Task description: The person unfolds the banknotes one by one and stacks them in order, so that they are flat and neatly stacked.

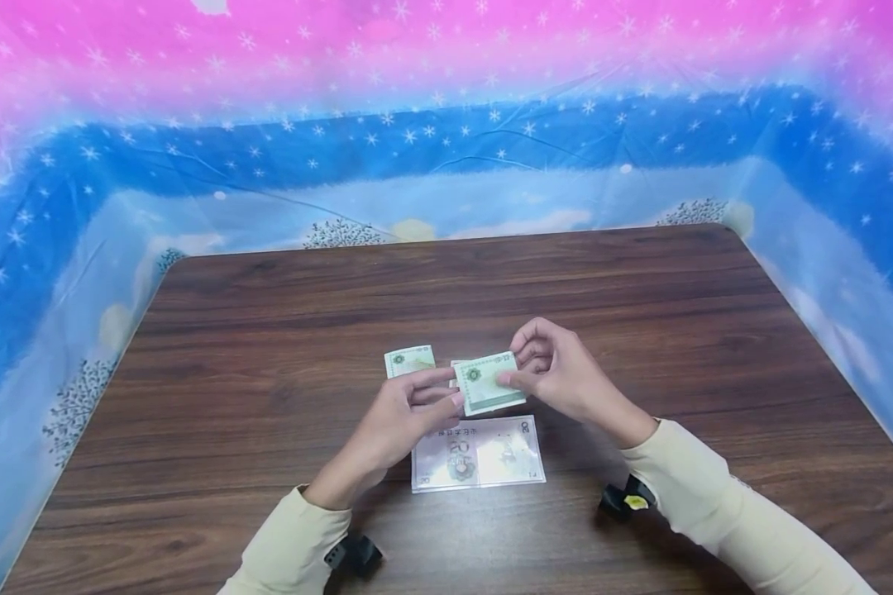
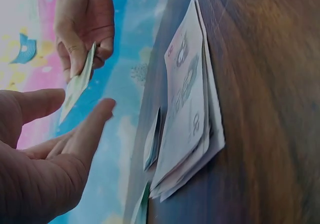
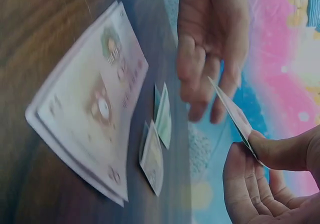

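Between thumb and fingers, my right hand (image 1: 565, 372) pinches a small folded green banknote (image 1: 484, 382) by its right side, above the table. My left hand (image 1: 398, 421) is at the note's left edge, thumb and fingers spread apart, as the left wrist view shows. Below the hands lies a stack of larger pale pinkish banknotes (image 1: 506, 459), marked 20, its layers loosely spread at one end. Behind the left fingers, another folded green banknote (image 1: 409, 360) rests on the table. Beside it in the right wrist view is a folded yellowish banknote (image 3: 152, 159), mostly hidden in the head view.
The dark wood-grain table (image 1: 283, 330) reaches well past the hands on both sides. Around its far and side edges hangs a pink and blue snowflake cloth (image 1: 417, 140). A black wrist device (image 1: 625, 498) sits under the right sleeve, and another black device (image 1: 357, 555) under the left.
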`<state>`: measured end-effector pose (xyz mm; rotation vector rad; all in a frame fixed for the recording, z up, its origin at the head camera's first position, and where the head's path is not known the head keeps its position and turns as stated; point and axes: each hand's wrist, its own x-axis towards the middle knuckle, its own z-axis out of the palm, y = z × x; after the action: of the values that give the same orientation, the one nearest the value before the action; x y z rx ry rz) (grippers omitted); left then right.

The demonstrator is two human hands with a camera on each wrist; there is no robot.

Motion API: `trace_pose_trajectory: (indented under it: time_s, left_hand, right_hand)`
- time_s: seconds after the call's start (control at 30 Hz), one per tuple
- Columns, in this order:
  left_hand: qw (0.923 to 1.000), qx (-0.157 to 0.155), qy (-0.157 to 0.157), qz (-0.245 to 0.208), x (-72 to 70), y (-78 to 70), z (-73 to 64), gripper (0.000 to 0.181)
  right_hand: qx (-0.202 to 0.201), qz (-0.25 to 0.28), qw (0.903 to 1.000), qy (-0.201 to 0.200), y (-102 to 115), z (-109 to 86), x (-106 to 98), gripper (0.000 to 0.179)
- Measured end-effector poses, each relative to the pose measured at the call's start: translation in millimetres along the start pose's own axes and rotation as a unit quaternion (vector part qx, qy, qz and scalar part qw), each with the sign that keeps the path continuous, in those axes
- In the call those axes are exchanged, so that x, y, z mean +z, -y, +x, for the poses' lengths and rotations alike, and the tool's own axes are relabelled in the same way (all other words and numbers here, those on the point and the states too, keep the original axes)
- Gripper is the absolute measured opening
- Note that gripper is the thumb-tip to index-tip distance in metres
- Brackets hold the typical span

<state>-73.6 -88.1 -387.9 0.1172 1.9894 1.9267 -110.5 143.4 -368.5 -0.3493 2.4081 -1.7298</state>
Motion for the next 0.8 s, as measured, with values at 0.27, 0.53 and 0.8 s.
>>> trace_pose_trajectory:
  time_s: [0.27, 0.53, 0.8]
  left_hand:
    - [0.9985, -0.020, 0.021, -0.047, 0.5, -1.5, 0.6, 0.038]
    - [0.9960, -0.029, 0.020, -0.082, 0.2, -3.8, -0.8, 0.039]
    - [0.9968, -0.026, 0.017, -0.073, 0.1, -3.7, -1.3, 0.047]
  right_hand:
    - [0.058, 0.105, 0.9926, 0.020, -4.8, -5.2, 14.1, 0.035]
    - [0.065, 0.088, 0.9939, 0.008, -14.1, -7.8, 20.5, 0.027]
    - [0.066, 0.075, 0.9949, 0.015, -15.8, -10.2, 24.8, 0.025]
